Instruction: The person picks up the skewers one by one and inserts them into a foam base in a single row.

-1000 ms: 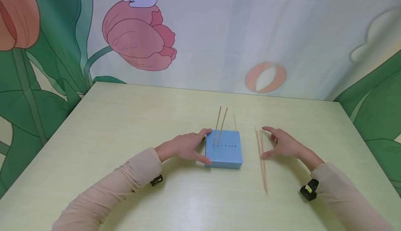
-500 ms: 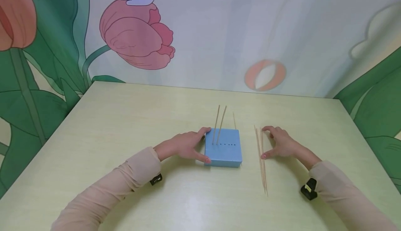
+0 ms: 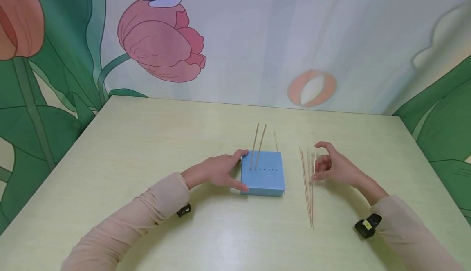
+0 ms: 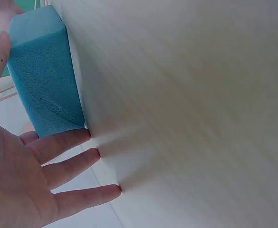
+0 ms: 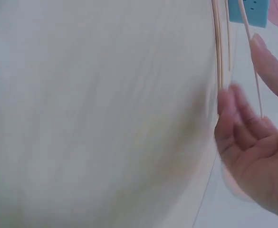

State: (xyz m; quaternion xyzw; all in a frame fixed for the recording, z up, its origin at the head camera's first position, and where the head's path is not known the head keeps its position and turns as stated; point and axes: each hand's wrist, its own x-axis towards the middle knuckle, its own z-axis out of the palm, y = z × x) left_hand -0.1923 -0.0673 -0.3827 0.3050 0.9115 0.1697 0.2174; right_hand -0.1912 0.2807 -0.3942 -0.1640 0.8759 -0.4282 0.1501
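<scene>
A blue foam block [image 3: 263,183] lies on the table, with two thin bamboo skewers [image 3: 253,146] standing in its row of small holes. My left hand [image 3: 220,171] holds the block's left side between thumb and index finger. In the left wrist view the other fingers [image 4: 89,197] are spread, their tips on the table. To the right, my right hand [image 3: 338,166] has one skewer [image 5: 259,95] between thumb and index fingertip, lifted off the others. Several loose skewers [image 3: 305,185] lie side by side just left of that hand. The right hand's lower fingers are blurred.
Behind the block another thin stick [image 3: 276,142] shows, partly hidden by it. The pale wooden table [image 3: 165,128] ends at a printed curtain [image 3: 250,50] along the back. Black wrist devices sit under both cuffs.
My right hand has pulled slightly right and up, bringing one skewer away from the loose group. The left hand and the block stay where they were.
</scene>
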